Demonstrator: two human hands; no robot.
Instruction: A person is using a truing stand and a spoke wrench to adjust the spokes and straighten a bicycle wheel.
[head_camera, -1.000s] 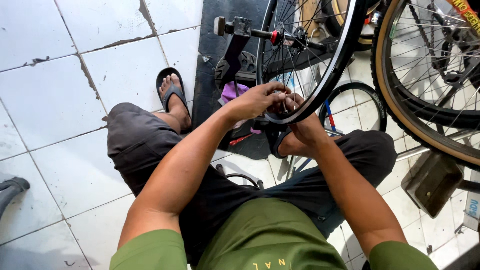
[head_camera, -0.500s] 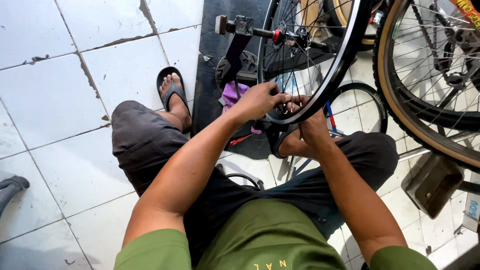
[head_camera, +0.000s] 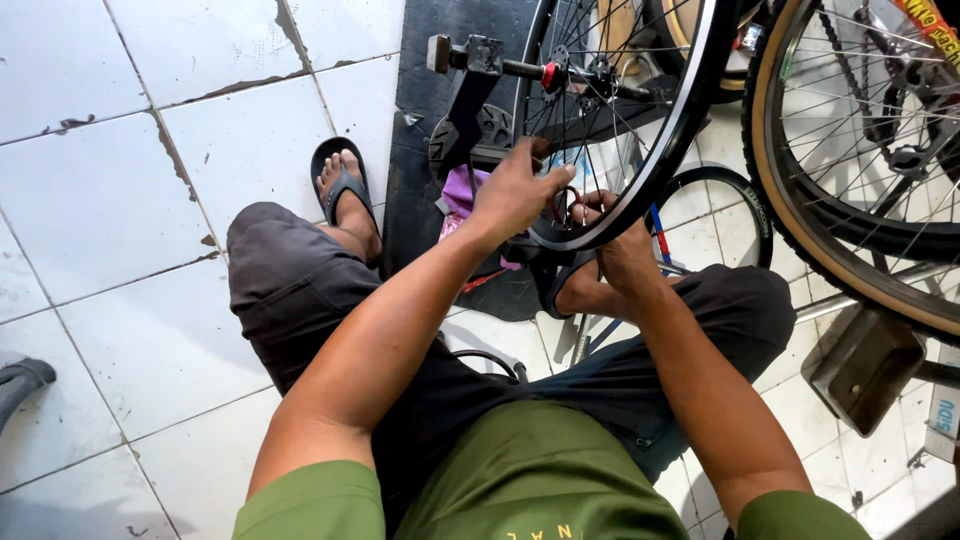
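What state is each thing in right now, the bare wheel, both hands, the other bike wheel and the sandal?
Black-rimmed spoked wheel without a tyre: upright, axle in a stand.
Left hand: grip closed over the rim's lower edge.
Right hand: fingers curled at the rim.
Tan-walled bicycle wheel: tyre fitted, upright.
Black sandal: worn on a foot.

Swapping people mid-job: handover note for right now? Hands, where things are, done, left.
Left hand: fingers closed over the black wheel rim at its lowest part.
Right hand: at the same spot from the other side, fingers against the rim; what they pinch is hidden.
Wheel: bare rim with spokes, upright in a stand on a dark mat.
Done: no tyre on the rim.
Left: unclear; rim work appears unfinished.
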